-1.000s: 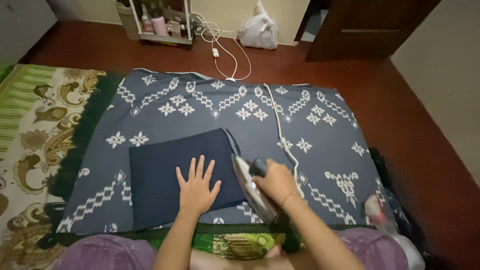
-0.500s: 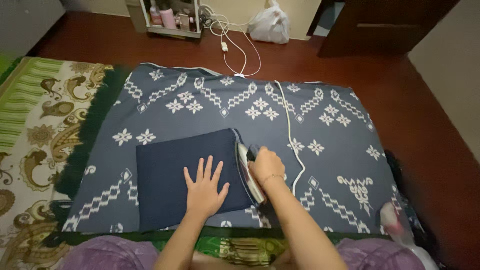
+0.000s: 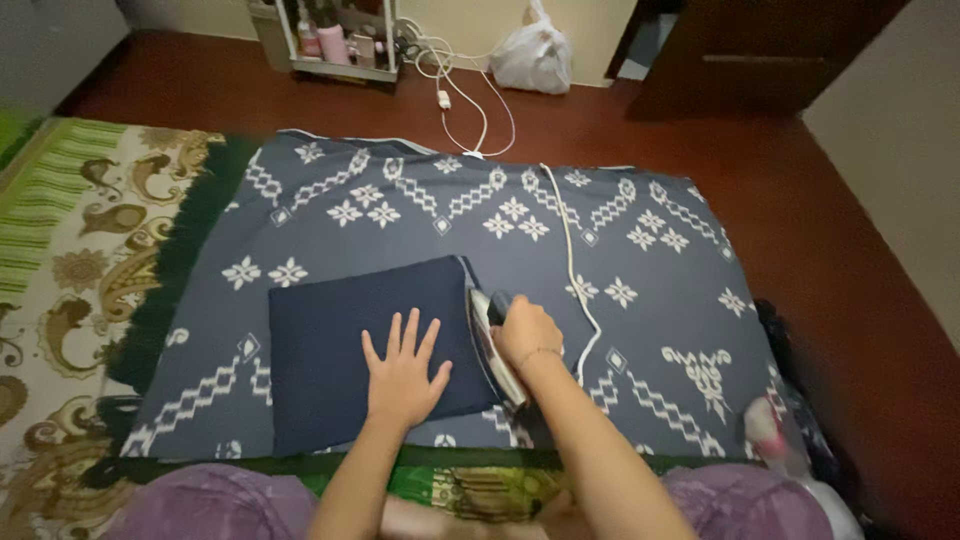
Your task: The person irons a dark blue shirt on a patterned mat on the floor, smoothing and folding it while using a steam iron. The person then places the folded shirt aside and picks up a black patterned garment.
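Note:
A folded dark navy cloth (image 3: 330, 330) lies on a grey-blue patterned blanket (image 3: 640, 240) spread on the floor. My left hand (image 3: 403, 375) presses flat on the cloth's right part, fingers spread. My right hand (image 3: 525, 335) grips the handle of a clothes iron (image 3: 488, 330), which stands along the cloth's right edge, tilted on its side. The iron's white cord (image 3: 570, 250) runs up across the blanket to the far edge.
A green and cream paisley rug (image 3: 70, 260) lies to the left. Dark red floor (image 3: 850, 250) surrounds the blanket. At the back stand a small shelf with bottles (image 3: 335, 40), a white plastic bag (image 3: 535, 60) and white cables (image 3: 460, 90). A spray bottle (image 3: 770, 435) lies at right.
My right hand has slid the iron forward along the cloth's right edge. My left hand stays flat on the cloth. The view has shifted slightly.

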